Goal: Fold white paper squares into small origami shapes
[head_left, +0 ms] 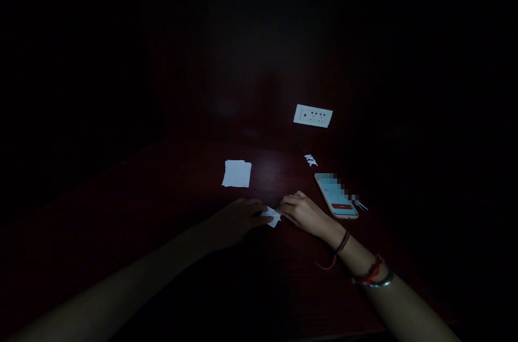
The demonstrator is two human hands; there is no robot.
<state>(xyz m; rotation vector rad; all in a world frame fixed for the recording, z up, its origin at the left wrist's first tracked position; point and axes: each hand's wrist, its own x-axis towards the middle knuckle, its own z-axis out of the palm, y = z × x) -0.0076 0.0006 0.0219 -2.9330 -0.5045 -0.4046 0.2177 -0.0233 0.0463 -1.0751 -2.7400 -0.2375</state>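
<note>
On the dark red wooden tabletop (182, 185), a small, white, angular piece of paper (274, 218) was shown pale against the shadow, its lower side ending in uneven corners. Its left was overlapped by digits of the left hand (238, 221); its right edge was met by the right hand's (302, 213) bunched fingertips. Whether it was pinched by either grip could not be told.

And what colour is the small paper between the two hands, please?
The paper looks white, slightly bluish in dim light; the head view shows it best.
</note>
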